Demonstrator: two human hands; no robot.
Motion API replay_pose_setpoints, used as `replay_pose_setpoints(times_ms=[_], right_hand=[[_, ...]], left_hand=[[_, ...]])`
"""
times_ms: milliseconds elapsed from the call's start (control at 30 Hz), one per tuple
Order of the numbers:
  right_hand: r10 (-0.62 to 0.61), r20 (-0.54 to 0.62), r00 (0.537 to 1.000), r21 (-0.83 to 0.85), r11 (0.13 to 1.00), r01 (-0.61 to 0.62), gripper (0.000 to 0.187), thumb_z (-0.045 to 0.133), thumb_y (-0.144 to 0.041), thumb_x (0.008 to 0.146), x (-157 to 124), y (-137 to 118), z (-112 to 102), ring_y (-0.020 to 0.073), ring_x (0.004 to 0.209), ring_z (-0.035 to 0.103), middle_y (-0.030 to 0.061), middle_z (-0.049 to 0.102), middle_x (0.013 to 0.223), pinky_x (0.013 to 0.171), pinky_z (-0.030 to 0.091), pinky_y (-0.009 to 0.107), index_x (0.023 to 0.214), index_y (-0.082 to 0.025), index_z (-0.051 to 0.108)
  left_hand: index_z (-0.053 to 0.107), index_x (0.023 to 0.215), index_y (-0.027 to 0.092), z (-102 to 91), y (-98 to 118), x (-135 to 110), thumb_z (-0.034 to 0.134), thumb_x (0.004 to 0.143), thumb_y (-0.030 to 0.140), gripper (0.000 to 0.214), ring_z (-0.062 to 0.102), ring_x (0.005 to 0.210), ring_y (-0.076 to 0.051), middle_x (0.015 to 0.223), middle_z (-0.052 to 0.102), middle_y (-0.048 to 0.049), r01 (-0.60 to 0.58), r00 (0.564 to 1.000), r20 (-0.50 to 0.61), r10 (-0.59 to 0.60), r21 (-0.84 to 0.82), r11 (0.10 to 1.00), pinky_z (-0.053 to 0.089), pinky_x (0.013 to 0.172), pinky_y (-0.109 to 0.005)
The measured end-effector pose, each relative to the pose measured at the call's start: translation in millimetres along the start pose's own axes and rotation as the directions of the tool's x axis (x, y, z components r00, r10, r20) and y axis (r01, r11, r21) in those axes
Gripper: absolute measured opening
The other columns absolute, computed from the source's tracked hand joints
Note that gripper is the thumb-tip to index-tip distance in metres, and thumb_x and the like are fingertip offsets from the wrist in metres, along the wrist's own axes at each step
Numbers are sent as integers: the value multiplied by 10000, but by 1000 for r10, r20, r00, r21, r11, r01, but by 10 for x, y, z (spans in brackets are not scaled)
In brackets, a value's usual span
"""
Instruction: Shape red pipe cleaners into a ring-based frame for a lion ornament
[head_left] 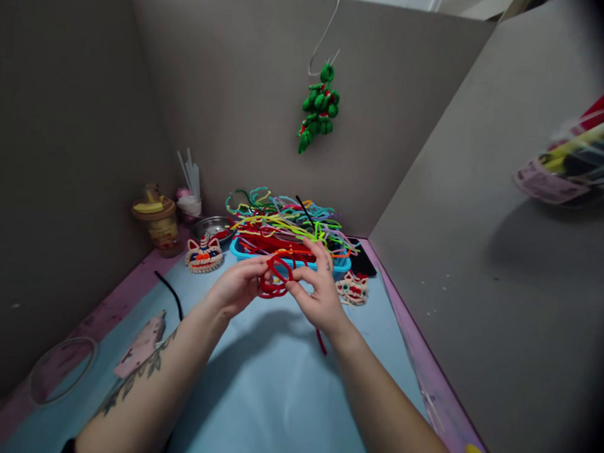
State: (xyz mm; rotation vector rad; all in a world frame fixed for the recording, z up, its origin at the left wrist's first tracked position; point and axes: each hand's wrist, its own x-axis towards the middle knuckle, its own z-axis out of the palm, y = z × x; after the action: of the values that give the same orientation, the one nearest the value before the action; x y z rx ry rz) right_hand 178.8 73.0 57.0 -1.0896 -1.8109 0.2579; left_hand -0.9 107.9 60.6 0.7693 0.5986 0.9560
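Observation:
Above the blue mat, both my hands pinch a piece made of red pipe cleaners (274,293) bent into several loops. My left hand (240,285) grips its left side between thumb and fingers. From the right, my right hand (322,291) pinches its edge with the thumb and fingertips. Just behind them, a blue basket (243,254) is heaped with many-coloured pipe cleaners (292,219). A finished-looking lion-face piece (204,255) lies left of the basket, and a second lion-face piece (354,289) sits close beyond my right hand. A short red pipe cleaner (321,342) rests below that hand.
A metal bowl (214,228), a lidded cup (159,223) and a cup with white sticks (190,195) stand back left. A black phone-like slab (364,261) lies at right. Pink tool (141,346) and clear ring (63,371) lie left. Grey partitions enclose the table; a green ornament (320,104) hangs behind.

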Motion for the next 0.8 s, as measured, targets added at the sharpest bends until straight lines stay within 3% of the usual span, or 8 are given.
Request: replay_pose_setpoints(times_ms=[200, 400, 600, 667, 800], right_hand=[[33, -7, 999, -4, 999, -33, 86, 623, -251, 766, 10, 16, 15, 311, 1400, 173, 56, 353, 1447, 1124, 168, 517, 697, -202, 638], [59, 16, 998, 14, 998, -60, 72, 645, -263, 755, 11, 6, 34, 313, 1392, 201, 48, 372, 1438, 1122, 175, 523, 702, -215, 641], [155, -68, 986, 383, 916, -118, 199, 512, -327, 875, 71, 102, -96, 229, 1216, 485, 107, 522, 1271, 1032, 375, 425, 1027, -236, 603], [163, -89, 983, 396, 911, -116, 177, 511, -316, 876, 94, 132, -154, 221, 1150, 528, 95, 577, 1171, 1007, 402, 408, 995, -234, 614], [49, -11, 999, 269, 962, -44, 206, 573, -257, 835, 104, 104, -203, 221, 1137, 523, 67, 595, 1125, 1031, 379, 412, 1027, -265, 646]], left_hand=[[657, 763, 112, 9, 44, -12, 670, 738, 221, 112, 513, 561, -102, 618, 556, -8, -20, 1000, 10, 20, 39, 999, 469, 586, -243], [617, 692, 118, -11, 28, 18, 679, 739, 222, 130, 499, 515, -89, 566, 544, 8, -5, 995, -96, 8, 38, 999, 455, 559, -224], [532, 646, 130, -44, 108, 20, 621, 752, 151, 139, 472, 453, -75, 524, 461, 36, 198, 980, 18, -199, -208, 958, 438, 489, -209], [529, 665, 131, -56, 125, 23, 590, 749, 116, 106, 465, 439, -74, 523, 447, 38, 231, 973, 41, -228, -258, 938, 421, 467, -204], [547, 691, 129, -93, 107, 46, 559, 750, 111, 62, 473, 438, -86, 529, 460, 24, 269, 963, 38, -268, -247, 931, 419, 454, -212]])
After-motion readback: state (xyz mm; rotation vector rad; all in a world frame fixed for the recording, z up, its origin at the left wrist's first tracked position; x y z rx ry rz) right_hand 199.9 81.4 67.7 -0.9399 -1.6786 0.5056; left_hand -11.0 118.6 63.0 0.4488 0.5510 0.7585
